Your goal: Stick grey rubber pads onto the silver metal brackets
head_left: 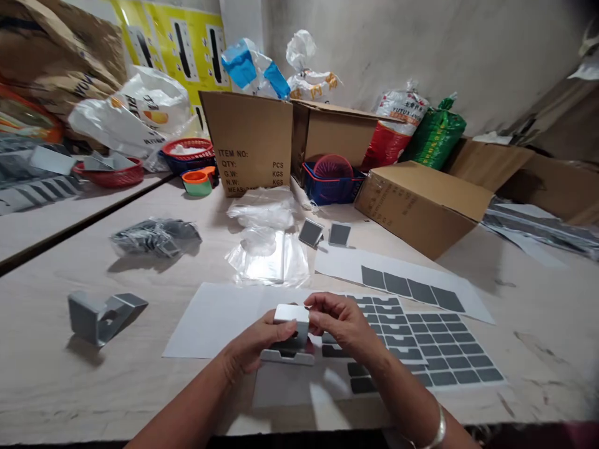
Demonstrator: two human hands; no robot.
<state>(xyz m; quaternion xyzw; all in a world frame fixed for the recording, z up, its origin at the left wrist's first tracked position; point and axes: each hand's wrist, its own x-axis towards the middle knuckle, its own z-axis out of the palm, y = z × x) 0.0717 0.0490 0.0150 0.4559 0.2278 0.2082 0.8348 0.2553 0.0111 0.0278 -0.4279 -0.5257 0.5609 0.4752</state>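
Note:
A bent silver metal stand (291, 313) is held low in the middle of the view, over white sheets. My left hand (262, 337) grips its left side, thumb on the front face. At the stand's right edge, my right hand (339, 321) has its thumb and fingers pressed together; whatever is between them is too small to make out. Sheets of grey rectangular stickers (453, 349) lie to the right, partly under my right forearm. Another bent metal stand (98, 318) rests on the table at the left.
Clear plastic bags (266, 255) lie beyond my hands, with two small grey-faced stands (339, 234) to their right. A pile of wrapped parts (156, 237) sits at the left. Cardboard boxes (253, 140) and a blue basket (330, 190) line the back.

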